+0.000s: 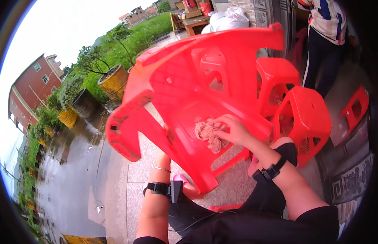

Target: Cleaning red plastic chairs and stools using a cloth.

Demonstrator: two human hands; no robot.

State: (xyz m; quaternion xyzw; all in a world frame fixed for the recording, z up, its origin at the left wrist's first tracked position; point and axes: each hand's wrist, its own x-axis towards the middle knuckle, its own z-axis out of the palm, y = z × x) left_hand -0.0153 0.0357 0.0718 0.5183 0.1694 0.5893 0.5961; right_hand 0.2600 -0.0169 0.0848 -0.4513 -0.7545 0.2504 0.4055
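Tipped over in front of me is a red plastic stool [183, 140], with its underside and inner ribs facing my view and its legs spread apart. My right hand [233, 129] holds a crumpled pinkish cloth [208, 134] against the red plastic. Behind one of the red legs, my left hand [168, 134] is mostly hidden; only parts of the fingers show at the leg's edge, so its grip is hard to read. Black straps with small devices circle both my wrists.
Two upright red stools [308, 113] stand at the right, near a person [324, 39] in dark trousers. Another red plastic piece [356, 108] lies farther right. Potted plants in yellow drums [114, 82] line the wet pavement at the left. White sacks [231, 19] and a wooden table [195, 22] are behind.
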